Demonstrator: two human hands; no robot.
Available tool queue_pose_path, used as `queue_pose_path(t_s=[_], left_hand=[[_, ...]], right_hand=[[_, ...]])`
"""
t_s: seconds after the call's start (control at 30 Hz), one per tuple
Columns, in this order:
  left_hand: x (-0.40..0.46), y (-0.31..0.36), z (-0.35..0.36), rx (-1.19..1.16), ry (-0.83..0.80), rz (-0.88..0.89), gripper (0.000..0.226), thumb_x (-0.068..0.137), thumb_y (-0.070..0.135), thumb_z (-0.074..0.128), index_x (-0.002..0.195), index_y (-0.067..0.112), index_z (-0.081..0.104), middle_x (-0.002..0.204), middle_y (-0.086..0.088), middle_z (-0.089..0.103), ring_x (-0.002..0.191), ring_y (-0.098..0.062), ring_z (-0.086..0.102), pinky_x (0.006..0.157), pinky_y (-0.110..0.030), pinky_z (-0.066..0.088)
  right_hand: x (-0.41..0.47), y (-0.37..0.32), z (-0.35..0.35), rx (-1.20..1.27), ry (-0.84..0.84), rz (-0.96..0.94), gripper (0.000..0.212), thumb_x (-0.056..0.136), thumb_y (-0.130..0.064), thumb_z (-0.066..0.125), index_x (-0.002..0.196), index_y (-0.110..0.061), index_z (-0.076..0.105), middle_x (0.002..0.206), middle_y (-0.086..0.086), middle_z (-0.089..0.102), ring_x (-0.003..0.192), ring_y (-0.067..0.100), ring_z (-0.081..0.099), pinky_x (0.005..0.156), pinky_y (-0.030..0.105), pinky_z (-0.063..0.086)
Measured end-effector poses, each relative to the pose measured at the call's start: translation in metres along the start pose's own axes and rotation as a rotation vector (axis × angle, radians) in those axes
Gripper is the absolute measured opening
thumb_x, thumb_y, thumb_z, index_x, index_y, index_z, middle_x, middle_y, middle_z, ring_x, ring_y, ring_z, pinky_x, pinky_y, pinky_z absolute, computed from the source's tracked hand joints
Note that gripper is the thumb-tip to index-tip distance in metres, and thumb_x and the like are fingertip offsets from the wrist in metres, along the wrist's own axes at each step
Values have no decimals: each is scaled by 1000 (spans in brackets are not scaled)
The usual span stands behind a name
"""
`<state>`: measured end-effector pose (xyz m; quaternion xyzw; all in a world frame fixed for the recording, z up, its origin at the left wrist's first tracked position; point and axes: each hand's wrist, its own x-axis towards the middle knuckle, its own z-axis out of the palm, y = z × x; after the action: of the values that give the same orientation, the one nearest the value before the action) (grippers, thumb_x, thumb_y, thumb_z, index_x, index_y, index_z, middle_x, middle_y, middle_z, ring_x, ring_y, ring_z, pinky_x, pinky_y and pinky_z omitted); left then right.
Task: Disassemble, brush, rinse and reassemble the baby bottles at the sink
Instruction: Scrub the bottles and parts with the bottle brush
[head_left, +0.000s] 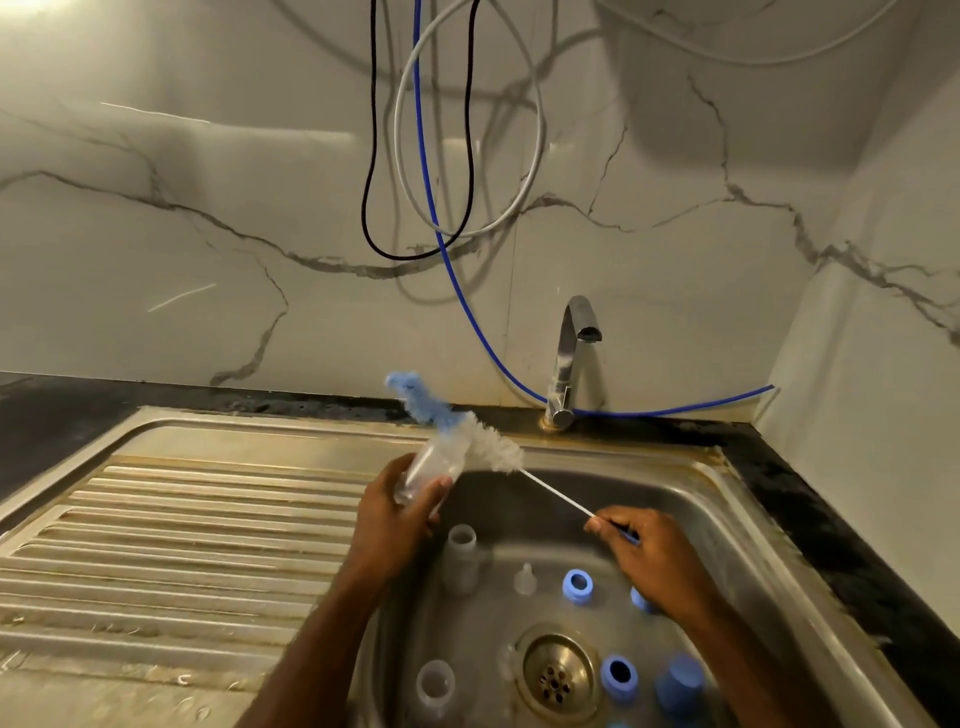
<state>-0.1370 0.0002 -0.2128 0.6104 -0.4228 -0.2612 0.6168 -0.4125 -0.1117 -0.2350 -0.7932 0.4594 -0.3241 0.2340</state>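
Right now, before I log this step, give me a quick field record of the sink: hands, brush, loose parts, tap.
left hand: grips a clear bottle tilted over the basin edge
right hand: pinches the brush handle
brush head: outside the bottle, beside its mouth, with a blue tip
basin floor: two more clear bottles, a nipple, blue rings, a blue cap
drain: uncovered
tap: no water visible
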Motion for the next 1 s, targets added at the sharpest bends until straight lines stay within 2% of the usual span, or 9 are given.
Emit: queue_pose_path(t_s=[0.17, 0.3, 0.43, 0.53, 0.63, 0.7, 0.77, 0.87, 1.0], left_hand=[[-3, -2, 9, 50, 4, 65, 44, 86, 30, 77, 122, 35, 53, 112, 17, 61, 102, -11, 66, 82, -37, 61], [4, -3, -10, 46, 143, 86, 44, 87, 23, 77, 125, 25, 53, 115, 5, 62, 104, -14, 64, 74, -21, 55], [2, -12, 9, 217, 19, 152, 53, 85, 25, 80, 130, 28, 52, 124, 8, 61, 110, -10, 61, 87, -26, 53], [6, -17, 14, 301, 27, 219, 59, 81, 25, 83, 132, 26, 53, 126, 8, 61, 111, -9, 59, 86, -19, 47], [11, -17, 0, 318, 156, 217, 61, 79, 19, 84, 132, 20, 54, 124, 0, 62, 109, -11, 58, 86, -21, 47], [8, -11, -2, 348, 209, 238, 57, 80, 16, 84, 130, 18, 57, 122, 1, 60, 100, -1, 55, 82, -13, 43], [4, -6, 4, 404, 198, 325, 53, 80, 15, 83, 127, 20, 58, 121, 3, 59, 99, 3, 54, 86, -13, 45], [6, -6, 8, 626, 255, 433, 55, 81, 5, 79, 131, 19, 61, 135, -4, 58, 117, -24, 54, 95, -38, 49], [17, -12, -9, 728, 348, 500, 60, 75, -5, 80, 130, 16, 66, 136, -8, 60, 116, -34, 53, 88, -39, 47]], right_hand=[[0, -11, 5, 24, -37, -52, 11, 96, -30, 65, 94, -36, 74, 87, -22, 72, 87, -4, 66, 82, 21, 53], [0, 3, -4, -16, -96, -1, 12, 96, -31, 65, 92, -36, 75, 85, -23, 71, 86, -2, 66, 85, 30, 56], [-2, -17, 10, 4, -38, -62, 14, 97, -28, 63, 93, -35, 73, 87, -19, 72, 84, -2, 66, 77, 22, 55], [-1, -19, 9, 27, -30, -51, 13, 97, -30, 63, 93, -35, 74, 88, -18, 72, 84, -2, 67, 77, 23, 55], [-1, -4, -6, 25, -111, 0, 13, 96, -29, 64, 92, -34, 75, 86, -17, 73, 86, 2, 68, 85, 36, 56], [-4, -3, -9, 22, -143, 5, 15, 97, -26, 64, 88, -33, 74, 83, -14, 73, 84, 4, 68, 85, 41, 56], [-4, -12, -3, 23, -126, -1, 15, 96, -24, 64, 89, -31, 75, 83, -13, 73, 83, 3, 67, 84, 36, 56], [-3, -27, 7, 15, -61, -12, 12, 96, -27, 65, 92, -29, 76, 84, -15, 73, 81, -1, 66, 78, 24, 53], [-1, -36, -6, 30, -162, 4, 16, 95, -25, 65, 86, -29, 78, 81, -13, 74, 79, -1, 68, 76, 18, 53]])
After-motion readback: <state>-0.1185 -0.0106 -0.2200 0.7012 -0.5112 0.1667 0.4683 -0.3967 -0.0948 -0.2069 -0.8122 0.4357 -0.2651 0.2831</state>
